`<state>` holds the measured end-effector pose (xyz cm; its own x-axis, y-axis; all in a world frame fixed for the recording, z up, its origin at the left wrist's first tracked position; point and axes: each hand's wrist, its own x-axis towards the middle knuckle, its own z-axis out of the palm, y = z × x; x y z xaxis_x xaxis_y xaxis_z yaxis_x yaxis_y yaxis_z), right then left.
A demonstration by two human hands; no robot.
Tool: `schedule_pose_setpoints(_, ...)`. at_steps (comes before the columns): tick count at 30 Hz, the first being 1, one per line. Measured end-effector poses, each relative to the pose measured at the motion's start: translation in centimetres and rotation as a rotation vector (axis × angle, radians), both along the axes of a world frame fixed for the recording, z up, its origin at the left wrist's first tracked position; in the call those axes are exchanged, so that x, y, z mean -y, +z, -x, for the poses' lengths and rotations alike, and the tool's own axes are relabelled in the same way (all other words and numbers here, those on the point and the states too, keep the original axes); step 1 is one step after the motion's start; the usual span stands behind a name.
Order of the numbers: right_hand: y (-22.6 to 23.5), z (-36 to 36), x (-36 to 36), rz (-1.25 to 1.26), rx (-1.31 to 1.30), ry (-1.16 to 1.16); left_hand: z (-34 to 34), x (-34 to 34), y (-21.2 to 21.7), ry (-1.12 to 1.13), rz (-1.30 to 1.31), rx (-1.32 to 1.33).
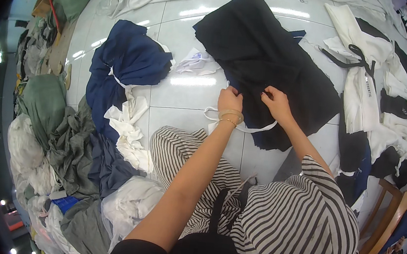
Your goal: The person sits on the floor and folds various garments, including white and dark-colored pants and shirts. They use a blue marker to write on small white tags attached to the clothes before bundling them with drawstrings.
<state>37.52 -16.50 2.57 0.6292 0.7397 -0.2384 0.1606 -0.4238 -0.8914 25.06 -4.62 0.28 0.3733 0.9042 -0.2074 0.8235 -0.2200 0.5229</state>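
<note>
A stack of black cloth [268,44] lies flat on the floor in front of me, with a dark blue layer showing at its left edge. At this edge my left hand [230,101] is closed; a bit of white shows at its fingertips, apparently the white cloth strip [263,129]. That strip loops loosely below both hands, across the near part of the black cloth. My right hand [277,105] rests over the black cloth, its fingers bent in; what they hold, if anything, is too small to make out.
To the left lies a navy cloth bundle [123,57] tied with a white strip, beside crumpled white cloth [131,124]. White and black bundles [362,95] line the right. Grey-green cloth [75,147] and a clear plastic bag [132,204] are at near left; a wooden stool [383,223] stands at near right.
</note>
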Motion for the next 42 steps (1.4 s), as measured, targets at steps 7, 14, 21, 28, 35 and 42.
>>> schedule_pose_setpoints(7, 0.2, 0.5, -0.6, 0.021, 0.041, -0.010, 0.5, -0.2, 1.6, 0.043, 0.059, -0.008)
schedule_pose_setpoints(14, -3.3, 0.6, -0.6, -0.167, 0.122, -0.042, 1.6, 0.3, -0.9, -0.100, -0.081, 0.241)
schedule_pose_setpoints(21, -2.3, 1.6, -0.6, -0.102, 0.166, -0.016, 1.7, -0.4, -3.4, -0.261, -0.045, 0.014)
schedule_pose_setpoints(28, -3.0, 3.3, -0.4, -0.136, 0.142, 0.005, 0.8, 2.5, 1.9, -0.316, -0.139, -0.113)
schedule_pose_setpoints(35, -2.4, 1.2, -0.2, -0.077, 0.273, -0.011, 0.6, 1.1, -2.6, -0.191, -0.075, 0.271)
schedule_pose_setpoints(42, -0.6, 3.0, -0.5, -0.042, 0.430, 0.210, 2.7, 0.3, -2.6, 0.148, 0.523, 0.504)
